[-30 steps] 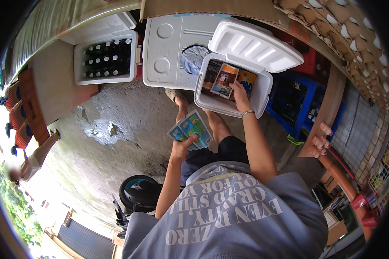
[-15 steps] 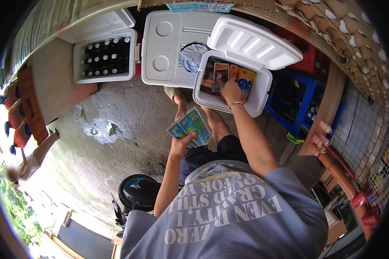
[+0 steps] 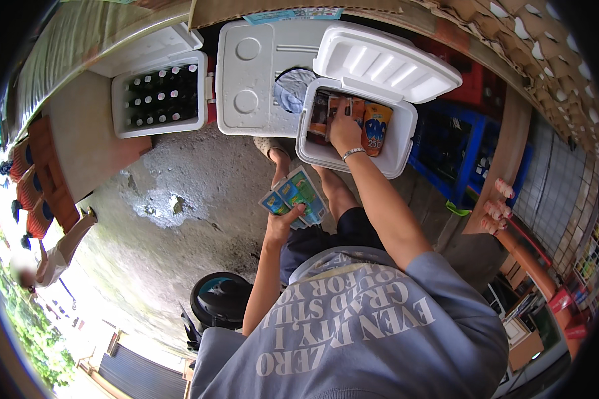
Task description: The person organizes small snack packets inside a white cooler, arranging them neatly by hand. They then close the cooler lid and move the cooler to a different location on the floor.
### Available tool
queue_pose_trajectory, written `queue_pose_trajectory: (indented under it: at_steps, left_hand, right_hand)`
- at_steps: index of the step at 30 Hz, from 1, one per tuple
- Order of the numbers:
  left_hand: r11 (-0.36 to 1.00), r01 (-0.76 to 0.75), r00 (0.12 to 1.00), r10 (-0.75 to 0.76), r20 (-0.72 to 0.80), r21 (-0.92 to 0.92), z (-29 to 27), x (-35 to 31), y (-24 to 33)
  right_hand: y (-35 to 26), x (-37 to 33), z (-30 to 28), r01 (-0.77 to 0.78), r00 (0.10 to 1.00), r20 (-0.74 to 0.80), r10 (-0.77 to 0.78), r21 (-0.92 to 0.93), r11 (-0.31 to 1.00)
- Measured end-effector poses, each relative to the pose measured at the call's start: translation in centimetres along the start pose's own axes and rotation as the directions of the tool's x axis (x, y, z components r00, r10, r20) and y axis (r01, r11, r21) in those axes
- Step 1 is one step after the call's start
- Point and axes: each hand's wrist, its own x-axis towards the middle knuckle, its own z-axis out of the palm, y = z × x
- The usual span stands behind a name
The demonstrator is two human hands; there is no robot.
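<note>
My left hand (image 3: 287, 221) is closed around a stack of blue and green packets (image 3: 302, 194), with the thumb lying on top. An open white cooler box (image 3: 398, 158) in front of me has several packets standing in it. Inside it, my right hand (image 3: 345, 129) grips a brown-orange packet (image 3: 357, 108) near its upper edge; the hand covers much of that packet and its fingertips are partly hidden. To the right of it stands a yellow-orange packet (image 3: 376, 126). A darker packet (image 3: 319, 114) shows on the other side of my hand.
Next to the open box is a larger closed white cooler (image 3: 246, 76) with a rolled grey-blue cloth (image 3: 294, 90) on its lid. Another white cooler (image 3: 158, 126) at left holds several dark bottles. Blue crates (image 3: 476, 143) stand at right. A black round-topped object (image 3: 223, 298) sits behind me.
My right hand has shifted slightly left and farther into the cooler, covering the packet that showed beside it. My left hand keeps the packets in nearly the same place.
</note>
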Motion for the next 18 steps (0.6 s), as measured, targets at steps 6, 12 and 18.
queue_pose_trajectory:
  at_steps: [6, 12, 18]
  left_hand:
    - [1.000, 0.023, 1.000, -0.023, -0.006, -0.012, -0.4, -0.2, -0.4]
    - [1.000, -0.008, 1.000, 0.008, 0.011, -0.014, -0.2, 0.3, -0.4]
    - [1.000, -0.008, 1.000, 0.008, -0.007, -0.014, 0.0, 0.1, -0.3]
  right_hand:
    - [-0.3, -1.3, -1.0, -0.025, 0.998, -0.064, 0.029, 0.058, 0.998]
    - [1.3, 1.0, -0.3, -0.003, 0.983, -0.185, 0.017, 0.080, 0.997]
    - [0.0, -1.3, -1.8, 0.068, 0.989, -0.136, -0.066, 0.013, 0.998]
